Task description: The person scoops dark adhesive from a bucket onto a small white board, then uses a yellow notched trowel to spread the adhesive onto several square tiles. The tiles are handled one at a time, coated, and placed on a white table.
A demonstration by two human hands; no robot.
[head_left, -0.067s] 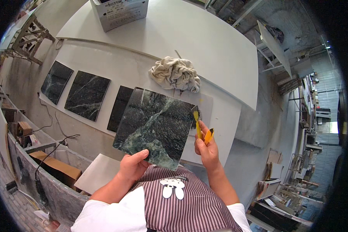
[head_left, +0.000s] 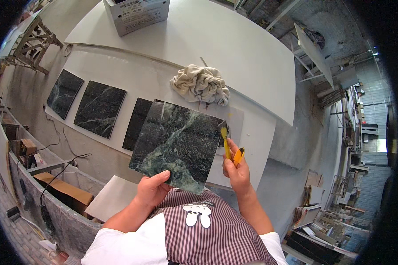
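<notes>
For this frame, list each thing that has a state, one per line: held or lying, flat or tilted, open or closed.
Raised tile: held by its near edge, lifted off the table, tilted.
Left hand: gripping the raised tile.
Right hand: closed on the knife.
Knife: yellow, held at the tile's right edge.
Three tiles: lying flat on the table.
Rag: crumpled, lying on the table.
Box: standing on the table; top out of view.

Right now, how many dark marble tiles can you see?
4: one tile held in the left hand at, three lying on the white table at, the last partly hidden.
</notes>
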